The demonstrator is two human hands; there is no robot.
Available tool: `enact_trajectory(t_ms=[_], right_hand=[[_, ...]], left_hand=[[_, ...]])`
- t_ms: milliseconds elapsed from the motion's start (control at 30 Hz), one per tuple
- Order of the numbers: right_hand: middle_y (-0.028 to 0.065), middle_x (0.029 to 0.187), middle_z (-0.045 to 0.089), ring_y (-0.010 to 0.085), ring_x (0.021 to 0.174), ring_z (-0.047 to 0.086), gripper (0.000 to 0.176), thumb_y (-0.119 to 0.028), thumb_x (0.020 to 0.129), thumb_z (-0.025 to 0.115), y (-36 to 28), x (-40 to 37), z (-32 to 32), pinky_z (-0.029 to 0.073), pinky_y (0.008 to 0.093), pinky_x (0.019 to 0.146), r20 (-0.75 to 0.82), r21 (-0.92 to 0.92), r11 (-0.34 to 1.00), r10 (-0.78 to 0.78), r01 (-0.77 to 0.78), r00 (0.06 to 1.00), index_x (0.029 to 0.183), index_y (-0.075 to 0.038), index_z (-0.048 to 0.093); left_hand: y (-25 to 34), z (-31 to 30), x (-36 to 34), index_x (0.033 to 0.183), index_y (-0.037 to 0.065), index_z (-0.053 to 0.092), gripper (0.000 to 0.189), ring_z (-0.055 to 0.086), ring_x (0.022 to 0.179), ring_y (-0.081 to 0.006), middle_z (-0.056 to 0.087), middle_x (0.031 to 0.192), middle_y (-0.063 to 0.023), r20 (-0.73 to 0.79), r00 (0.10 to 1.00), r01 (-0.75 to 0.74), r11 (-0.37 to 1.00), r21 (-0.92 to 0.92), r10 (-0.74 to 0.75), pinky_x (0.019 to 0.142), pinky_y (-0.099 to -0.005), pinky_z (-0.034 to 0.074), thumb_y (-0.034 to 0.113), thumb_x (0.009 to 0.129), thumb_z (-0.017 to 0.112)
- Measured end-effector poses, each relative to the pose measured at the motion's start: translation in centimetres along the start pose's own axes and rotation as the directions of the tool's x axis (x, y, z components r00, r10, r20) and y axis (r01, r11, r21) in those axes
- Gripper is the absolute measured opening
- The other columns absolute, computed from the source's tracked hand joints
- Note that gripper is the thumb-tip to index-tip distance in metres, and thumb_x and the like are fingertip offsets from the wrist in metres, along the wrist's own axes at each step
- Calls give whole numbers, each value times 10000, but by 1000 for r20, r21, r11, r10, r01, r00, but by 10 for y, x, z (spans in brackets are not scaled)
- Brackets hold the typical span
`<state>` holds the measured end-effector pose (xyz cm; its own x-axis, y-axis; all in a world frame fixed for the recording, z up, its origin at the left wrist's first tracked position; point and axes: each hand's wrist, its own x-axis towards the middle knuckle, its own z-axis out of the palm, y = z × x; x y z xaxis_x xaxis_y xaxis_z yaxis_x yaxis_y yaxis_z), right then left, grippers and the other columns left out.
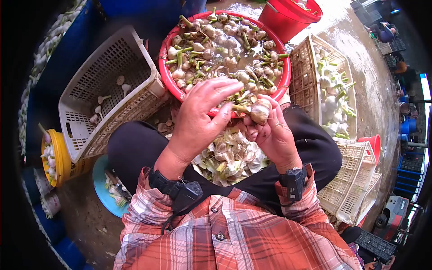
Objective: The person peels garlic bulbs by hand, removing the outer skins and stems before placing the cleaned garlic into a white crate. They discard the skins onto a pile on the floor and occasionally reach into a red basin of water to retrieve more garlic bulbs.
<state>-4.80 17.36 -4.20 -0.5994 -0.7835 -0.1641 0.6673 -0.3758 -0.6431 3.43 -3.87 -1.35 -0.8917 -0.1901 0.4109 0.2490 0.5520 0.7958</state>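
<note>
The bulb is in the right hand, above the near rim of the red tub; thumb and fingers are clamped on it, its stem pointing toward the left hand; the left hand has its fingers raised and its thumb apart from them, the thumb tip at the end of the stem, though whether it touches cannot be told.

The tub holds murky water and many stemmed bulbs, some floating; beneath the hands, between the dark-clad legs, lies a heap of peelings, pale and papery with green bits.

The floor is brown and wet-looking at the left; at the right the paving shines with glare; a grey crate with a few bulbs stands left of the tub, a yellow bucket and a blue basin nearer the person; on the right are a beige crate full of bulbs, a red bucket beyond it, and more crates with a small red bucket beside them.

The room stretches away on the far right, dim, with dark crates, blue containers and other people, too small to make out well.
</note>
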Motion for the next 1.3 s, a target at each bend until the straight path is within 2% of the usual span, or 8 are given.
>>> enact_trajectory(t_ms=[200, 533, 733, 967, 1067, 1167, 1233, 1300], right_hand=[[145, 1215, 617, 222, 1002, 650, 478, -306, 1085, 488, 14, 7, 3, 547, 349, 806, -31, 50, 998, 39, -38, 999, 1513, -147, 344], [137, 1212, 620, 212, 965, 638, 523, -321, 1051, 566, 24, 11, -8, 539, 339, 768, 151, 220, 970, 75, -108, 986, 1498, -132, 370], [77, 1287, 609, 191, 1105, 642, 543, -326, 1053, 562, 2, 18, -6, 547, 344, 845, 307, -36, 994, 107, -101, 946, 1518, -116, 376], [111, 1151, 636, 203, 974, 653, 762, -437, 1007, 626, -8, 19, 8, 536, 334, 816, 155, -285, 958, 61, -14, 986, 1568, -41, 296], [164, 1178, 625, 264, 1064, 631, 531, -217, 904, 764, -15, 20, 26, 508, 352, 902, 83, -990, 105, -132, 97, 988, 1355, -23, 561], [166, 1191, 608, 286, 1086, 622, 550, -153, 856, 792, -8, 22, 28, 505, 381, 905, 342, -939, -64, -236, 337, 910, 1345, -34, 569], [160, 1265, 593, 281, 1159, 602, 607, -82, 824, 792, -6, 21, 25, 488, 382, 971, 369, -929, -67, -224, 364, 902, 1381, -42, 553], [144, 1346, 575, 256, 1243, 573, 616, -52, 853, 768, -4, 20, 23, 449, 372, 1058, 310, -893, 253, -253, 372, 916, 1419, -36, 527]], left_hand=[[-5, 18, -5, 1040, 16, 729, 163, 698, 898, -279, 726, 984, -117, 6, 999, 53, 998, -27, -53, 794, -361, 536, 69, 887, 707], [-1, 12, -4, 995, -5, 675, 124, 684, 862, -230, 697, 941, -108, 78, 978, 199, 979, -42, -195, 787, -346, 526, 94, 921, 673], [-13, 10, -9, 1236, -27, 586, 301, 612, 962, -76, 662, 1063, -34, 299, 849, 519, 579, -629, -436, 872, -264, 510, 158, 1006, 646], [-16, 13, -10, 1119, 0, 718, 231, 672, 927, -177, 694, 994, -75, 153, 962, 260, 935, -242, -228, 843, -318, 524, 99, 911, 727], [-11, 21, -12, 1030, 9, 705, 141, 673, 893, -207, 695, 944, -73, 103, 959, 270, 961, -60, -263, 800, -338, 518, 99, 921, 697], [-14, 23, -14, 960, 2, 666, 138, 656, 858, -161, 694, 930, -38, 56, 956, 280, 951, 133, -289, 764, -320, 513, 138, 979, 647], [-22, 19, -13, 992, 12, 662, 185, 632, 850, -101, 685, 936, -7, 280, 791, 612, 692, -383, -545, 758, -283, 507, 192, 1021, 626], [-22, 11, -13, 1035, 19, 667, 235, 616, 867, -61, 679, 969, 7, 362, 736, 673, 559, -485, -571, 764, -255, 510, 246, 1046, 607]])
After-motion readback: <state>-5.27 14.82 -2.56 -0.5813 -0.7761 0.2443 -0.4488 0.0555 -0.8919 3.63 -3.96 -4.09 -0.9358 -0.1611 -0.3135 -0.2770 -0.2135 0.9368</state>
